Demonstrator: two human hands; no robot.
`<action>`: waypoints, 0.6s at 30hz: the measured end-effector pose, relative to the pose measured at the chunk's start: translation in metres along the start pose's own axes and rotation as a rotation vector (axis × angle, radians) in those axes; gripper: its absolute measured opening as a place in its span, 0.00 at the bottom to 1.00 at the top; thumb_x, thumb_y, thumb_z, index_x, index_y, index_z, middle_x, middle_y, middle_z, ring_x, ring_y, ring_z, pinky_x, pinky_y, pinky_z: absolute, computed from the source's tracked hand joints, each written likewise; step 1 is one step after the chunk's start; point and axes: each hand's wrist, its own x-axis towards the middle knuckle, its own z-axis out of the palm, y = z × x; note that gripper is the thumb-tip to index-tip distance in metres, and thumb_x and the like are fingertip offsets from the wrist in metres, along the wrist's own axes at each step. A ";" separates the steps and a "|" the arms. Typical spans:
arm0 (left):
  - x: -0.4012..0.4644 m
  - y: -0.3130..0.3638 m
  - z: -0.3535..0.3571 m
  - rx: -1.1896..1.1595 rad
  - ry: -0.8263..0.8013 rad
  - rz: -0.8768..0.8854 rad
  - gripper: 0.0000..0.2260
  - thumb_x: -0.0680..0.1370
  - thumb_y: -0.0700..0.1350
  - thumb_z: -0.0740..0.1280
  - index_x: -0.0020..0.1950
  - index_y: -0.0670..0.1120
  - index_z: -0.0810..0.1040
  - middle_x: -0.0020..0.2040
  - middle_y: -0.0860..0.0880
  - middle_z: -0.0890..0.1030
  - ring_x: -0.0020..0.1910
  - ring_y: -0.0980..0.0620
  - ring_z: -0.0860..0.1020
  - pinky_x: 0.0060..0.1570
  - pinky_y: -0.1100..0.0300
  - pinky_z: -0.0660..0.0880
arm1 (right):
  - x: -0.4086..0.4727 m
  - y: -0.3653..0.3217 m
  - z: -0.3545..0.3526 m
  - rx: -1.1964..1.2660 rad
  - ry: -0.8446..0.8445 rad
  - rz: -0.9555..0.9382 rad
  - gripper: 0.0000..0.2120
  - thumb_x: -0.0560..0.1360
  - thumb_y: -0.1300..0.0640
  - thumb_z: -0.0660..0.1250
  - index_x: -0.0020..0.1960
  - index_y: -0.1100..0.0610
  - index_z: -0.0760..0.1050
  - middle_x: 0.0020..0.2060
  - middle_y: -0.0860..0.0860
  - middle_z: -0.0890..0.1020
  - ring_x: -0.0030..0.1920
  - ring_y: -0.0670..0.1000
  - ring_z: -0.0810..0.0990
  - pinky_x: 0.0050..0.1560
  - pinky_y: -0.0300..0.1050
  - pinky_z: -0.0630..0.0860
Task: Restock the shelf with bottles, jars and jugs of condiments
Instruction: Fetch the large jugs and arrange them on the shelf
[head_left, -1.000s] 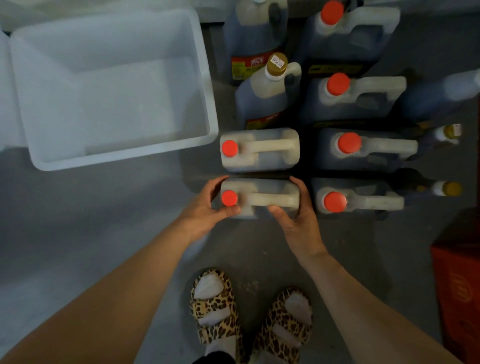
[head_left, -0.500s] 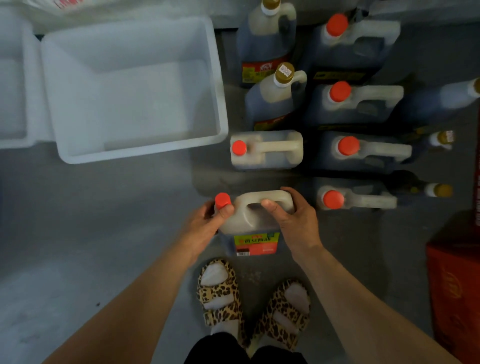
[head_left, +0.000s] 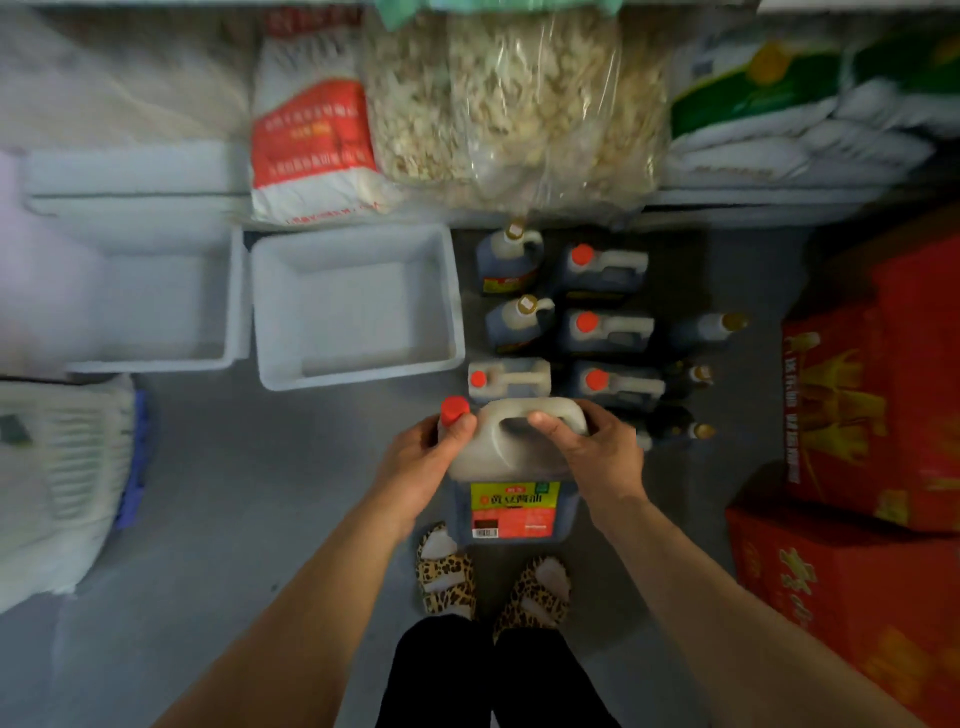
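Both hands grip a red-capped dark jug (head_left: 511, 467): left hand (head_left: 423, 457) round its neck; right hand (head_left: 597, 452) round its handle

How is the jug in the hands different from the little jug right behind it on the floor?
The held jug is up off the floor, gripped by the left hand and right hand; the floor jug stands untouched. The held jug shows its yellow and red label; the floor jug shows only its top. Both have red caps and pale handles.
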 end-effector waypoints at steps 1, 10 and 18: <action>-0.013 0.021 -0.004 0.009 0.000 0.033 0.21 0.71 0.68 0.67 0.51 0.54 0.83 0.47 0.53 0.85 0.51 0.54 0.82 0.55 0.55 0.77 | -0.011 -0.022 -0.013 0.010 0.012 -0.008 0.20 0.65 0.37 0.77 0.50 0.46 0.80 0.46 0.45 0.84 0.49 0.49 0.82 0.50 0.50 0.81; -0.131 0.236 -0.016 0.268 0.076 0.331 0.29 0.70 0.74 0.64 0.50 0.49 0.85 0.49 0.50 0.84 0.51 0.50 0.80 0.53 0.53 0.76 | -0.111 -0.207 -0.141 0.094 0.278 -0.104 0.23 0.64 0.32 0.76 0.45 0.50 0.85 0.39 0.47 0.85 0.45 0.50 0.83 0.51 0.54 0.81; -0.183 0.395 0.011 0.263 0.201 0.522 0.35 0.68 0.77 0.62 0.46 0.45 0.84 0.43 0.49 0.83 0.42 0.50 0.81 0.41 0.57 0.74 | -0.123 -0.339 -0.254 0.105 0.390 -0.232 0.34 0.62 0.27 0.74 0.48 0.56 0.85 0.45 0.54 0.85 0.50 0.56 0.83 0.54 0.53 0.80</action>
